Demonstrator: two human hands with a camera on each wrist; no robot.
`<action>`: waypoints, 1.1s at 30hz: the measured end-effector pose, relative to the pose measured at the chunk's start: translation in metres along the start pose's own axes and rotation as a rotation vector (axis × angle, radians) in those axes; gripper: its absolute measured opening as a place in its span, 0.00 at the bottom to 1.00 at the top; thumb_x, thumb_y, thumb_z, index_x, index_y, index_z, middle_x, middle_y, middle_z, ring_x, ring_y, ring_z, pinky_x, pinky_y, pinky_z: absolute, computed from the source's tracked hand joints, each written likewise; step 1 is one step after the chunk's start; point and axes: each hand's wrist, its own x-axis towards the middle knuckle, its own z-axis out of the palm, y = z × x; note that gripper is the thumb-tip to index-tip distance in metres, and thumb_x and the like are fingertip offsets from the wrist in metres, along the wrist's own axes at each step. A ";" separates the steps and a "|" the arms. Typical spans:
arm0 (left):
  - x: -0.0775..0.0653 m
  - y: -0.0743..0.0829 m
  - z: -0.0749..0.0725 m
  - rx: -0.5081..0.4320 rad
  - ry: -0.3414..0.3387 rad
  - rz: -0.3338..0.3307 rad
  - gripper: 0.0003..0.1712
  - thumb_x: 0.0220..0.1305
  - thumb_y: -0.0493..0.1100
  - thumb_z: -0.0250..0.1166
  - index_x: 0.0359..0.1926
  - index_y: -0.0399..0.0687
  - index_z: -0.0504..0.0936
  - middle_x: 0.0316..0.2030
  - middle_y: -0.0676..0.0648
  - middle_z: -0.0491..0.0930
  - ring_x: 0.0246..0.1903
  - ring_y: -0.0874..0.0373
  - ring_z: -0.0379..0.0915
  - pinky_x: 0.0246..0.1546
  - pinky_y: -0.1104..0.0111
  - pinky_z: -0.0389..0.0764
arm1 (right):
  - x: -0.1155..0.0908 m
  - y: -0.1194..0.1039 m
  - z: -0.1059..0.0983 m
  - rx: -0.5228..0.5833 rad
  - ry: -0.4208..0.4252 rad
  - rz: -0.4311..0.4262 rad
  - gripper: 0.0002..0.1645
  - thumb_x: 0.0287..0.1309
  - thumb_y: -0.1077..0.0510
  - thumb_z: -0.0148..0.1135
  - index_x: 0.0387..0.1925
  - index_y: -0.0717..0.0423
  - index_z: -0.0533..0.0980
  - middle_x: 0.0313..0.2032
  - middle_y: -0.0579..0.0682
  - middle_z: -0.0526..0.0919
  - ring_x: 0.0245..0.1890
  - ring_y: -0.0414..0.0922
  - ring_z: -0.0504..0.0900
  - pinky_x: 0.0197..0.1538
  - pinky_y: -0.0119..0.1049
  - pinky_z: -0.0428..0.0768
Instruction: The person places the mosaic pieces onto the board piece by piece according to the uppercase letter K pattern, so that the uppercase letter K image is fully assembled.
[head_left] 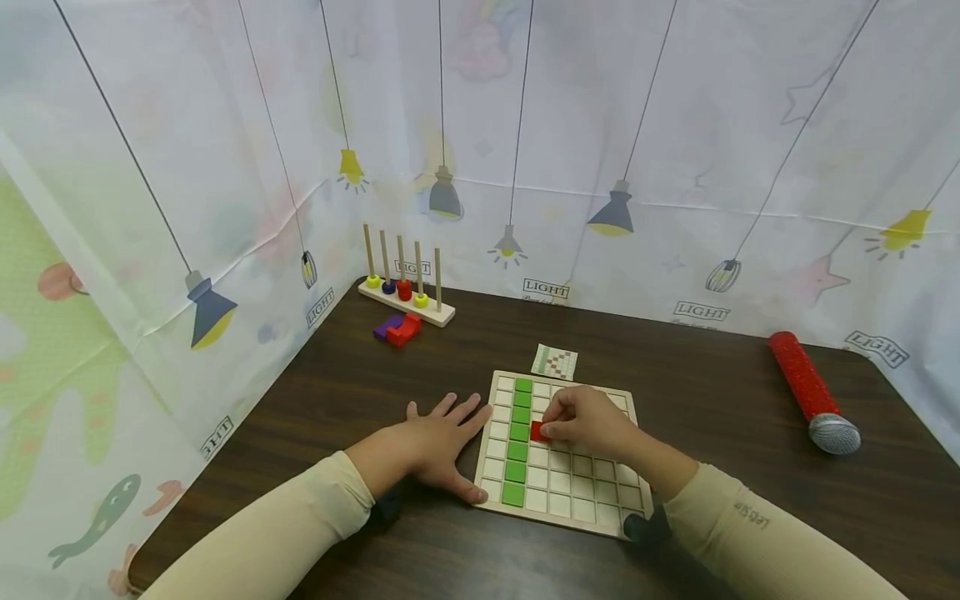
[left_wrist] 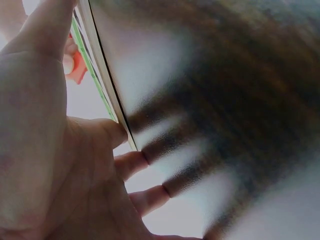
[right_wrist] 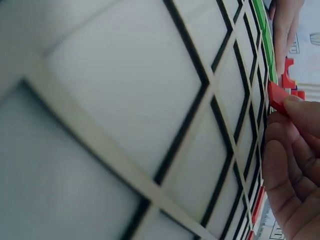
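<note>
A wooden grid board lies on the table, with a column of green square tiles near its left side and pale squares elsewhere. My right hand pinches a red square tile between thumb and fingers, just right of the green column. In the right wrist view the red tile is tilted at the fingertips, close over the grid. My left hand is spread flat at the board's left edge, its thumb at the lower left corner. The left wrist view shows its fingers pressed to the tabletop.
Behind the board lies a small pattern card. A peg stand with coloured rings is at the back left, with red and purple blocks before it. A red toy microphone lies at the right. Printed cloth walls border the table.
</note>
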 end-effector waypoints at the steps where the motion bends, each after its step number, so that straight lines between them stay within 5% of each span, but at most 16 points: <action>1: 0.000 0.000 0.000 0.001 0.000 -0.001 0.73 0.45 0.86 0.63 0.83 0.66 0.38 0.81 0.53 0.33 0.79 0.46 0.31 0.63 0.27 0.48 | 0.000 0.000 0.000 -0.015 -0.003 0.004 0.06 0.59 0.61 0.74 0.30 0.52 0.82 0.28 0.42 0.84 0.30 0.42 0.79 0.39 0.42 0.77; 21: -0.002 0.002 -0.002 0.001 -0.005 -0.006 0.73 0.45 0.86 0.63 0.83 0.65 0.39 0.81 0.53 0.34 0.79 0.45 0.31 0.63 0.27 0.48 | -0.009 -0.019 0.007 -0.400 -0.037 -0.111 0.02 0.62 0.59 0.72 0.35 0.52 0.89 0.29 0.38 0.82 0.28 0.37 0.75 0.34 0.36 0.76; 33: -0.002 0.002 -0.002 -0.008 -0.001 -0.001 0.73 0.46 0.85 0.64 0.83 0.65 0.40 0.81 0.53 0.35 0.79 0.45 0.32 0.63 0.27 0.48 | -0.011 -0.017 0.009 -0.304 0.005 -0.014 0.06 0.60 0.59 0.73 0.39 0.55 0.88 0.31 0.40 0.83 0.30 0.38 0.76 0.37 0.39 0.77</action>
